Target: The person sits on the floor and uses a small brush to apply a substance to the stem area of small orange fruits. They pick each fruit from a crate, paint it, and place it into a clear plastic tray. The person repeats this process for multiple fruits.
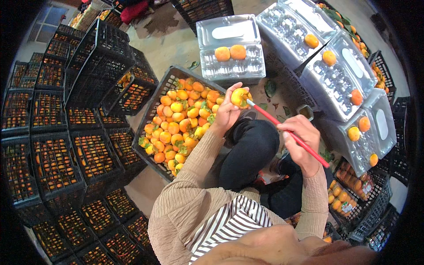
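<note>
A yellow-orange persimmon [239,98] is held in my left hand [228,111], its leafy calyx turned to the right. My right hand [300,140] grips a red-handled tool [281,125] with a pale metal tip, which meets the fruit at the calyx; the exact kind of tool cannot be told. Left of my knees a black plastic crate [141,132] holds many loose persimmons [173,128], some with green calyxes. Ahead lies an open clear plastic clamshell tray [203,68] with two persimmons in its cups. More open clamshells [338,78] with a few persimmons rest at the right.
Tall stacks of black crates [53,159] filled with persimmons line the left side. At the lower right, a black crate [374,212] holds closed packs of persimmons [343,198]. Loose leaves [270,88] lie on the floor ahead, and a small container [304,112] stands beyond my right hand.
</note>
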A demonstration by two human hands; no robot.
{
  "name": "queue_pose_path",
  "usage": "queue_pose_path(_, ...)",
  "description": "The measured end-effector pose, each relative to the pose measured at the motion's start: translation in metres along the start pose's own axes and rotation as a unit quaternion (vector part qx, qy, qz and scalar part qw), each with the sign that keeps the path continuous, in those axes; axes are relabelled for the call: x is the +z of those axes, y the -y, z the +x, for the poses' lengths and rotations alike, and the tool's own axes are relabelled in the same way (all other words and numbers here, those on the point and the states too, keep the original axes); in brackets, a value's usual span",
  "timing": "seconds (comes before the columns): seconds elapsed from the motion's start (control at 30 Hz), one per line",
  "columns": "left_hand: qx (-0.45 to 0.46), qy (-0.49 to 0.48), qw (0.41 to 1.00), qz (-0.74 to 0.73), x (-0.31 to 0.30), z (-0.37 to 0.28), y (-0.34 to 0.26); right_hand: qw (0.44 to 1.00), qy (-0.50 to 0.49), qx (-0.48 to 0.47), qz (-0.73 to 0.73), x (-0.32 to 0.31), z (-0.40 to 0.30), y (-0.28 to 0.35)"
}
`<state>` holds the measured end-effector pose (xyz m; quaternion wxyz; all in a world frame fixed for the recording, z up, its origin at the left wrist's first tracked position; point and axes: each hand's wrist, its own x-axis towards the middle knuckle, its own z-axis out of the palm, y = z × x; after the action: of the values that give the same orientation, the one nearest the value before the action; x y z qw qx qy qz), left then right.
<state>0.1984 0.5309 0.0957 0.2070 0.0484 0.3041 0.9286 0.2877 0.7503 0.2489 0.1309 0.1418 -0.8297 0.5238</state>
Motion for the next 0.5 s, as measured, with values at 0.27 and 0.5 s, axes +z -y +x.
queue_pose_path(0.27,0.079,-0.117,0.929,0.342,-0.031,0.035,-0.016,0.999,-0.020,-0.013,-0.038,-0.005,0.007,-0.001)
queue_pose_path(0.5,0.229,-0.052,0.545,0.805,-0.051,0.114,-0.023,0.997,-0.007,-0.023,-0.069,0.003,0.008,-0.008)
